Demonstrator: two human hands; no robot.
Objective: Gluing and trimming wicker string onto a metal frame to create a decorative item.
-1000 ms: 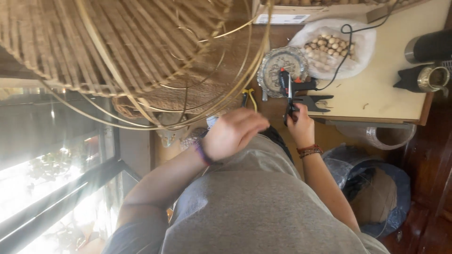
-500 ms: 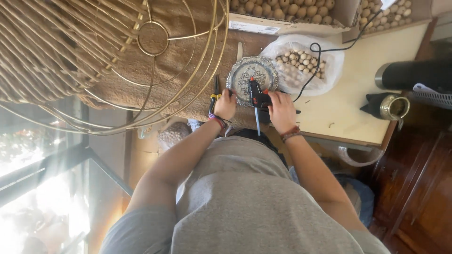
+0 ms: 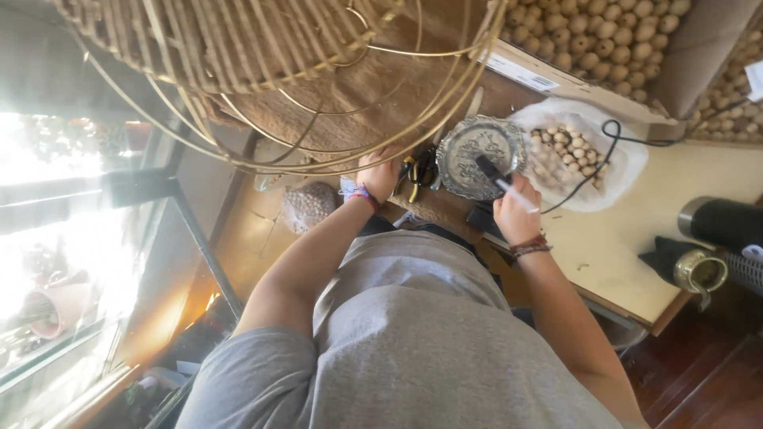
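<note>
My right hand (image 3: 517, 216) grips a black glue gun (image 3: 486, 168) with a white glue stick at its back. The gun's tip points down at a round ornate metal tray (image 3: 469, 139) on the table. My left hand (image 3: 377, 173) reaches to the lower rim of a large wire and rattan frame (image 3: 262, 71), which hangs over a burlap mat (image 3: 350, 103). Its fingers are partly hidden by the rim. A pair of pliers (image 3: 417, 171) lies just right of this hand, between it and the tray.
A clear bag of wooden beads (image 3: 576, 151) lies right of the tray, and a black cord (image 3: 616, 139) runs across it. A cardboard box of beads (image 3: 604, 40) stands behind. A black cylinder (image 3: 723, 222) and a metal cup (image 3: 699, 272) sit at the right. A mesh bead bag (image 3: 308, 204) hangs below the table edge.
My left hand left the glue gun and moved left to the frame's rim. My right hand keeps the gun, now tilted over the tray. The view moved closer.
</note>
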